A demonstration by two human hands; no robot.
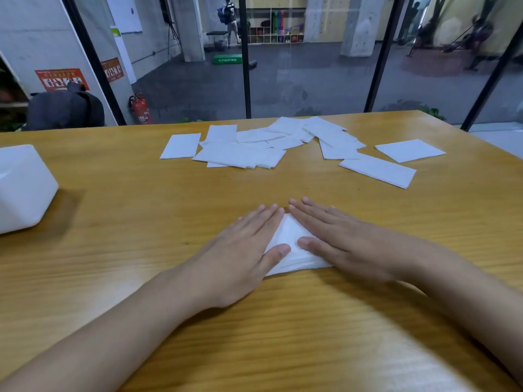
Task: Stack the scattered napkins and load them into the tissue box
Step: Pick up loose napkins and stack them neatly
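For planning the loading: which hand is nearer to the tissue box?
Left. The left hand presses the napkin pile, right of the tissue box; the right hand presses it farther right.

Bare forearms and wrists, left hand (240, 256), right hand (348, 244), nails apparently trimmed short

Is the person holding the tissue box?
No, the left hand and right hand press flat on a napkin pile; the box stands apart.
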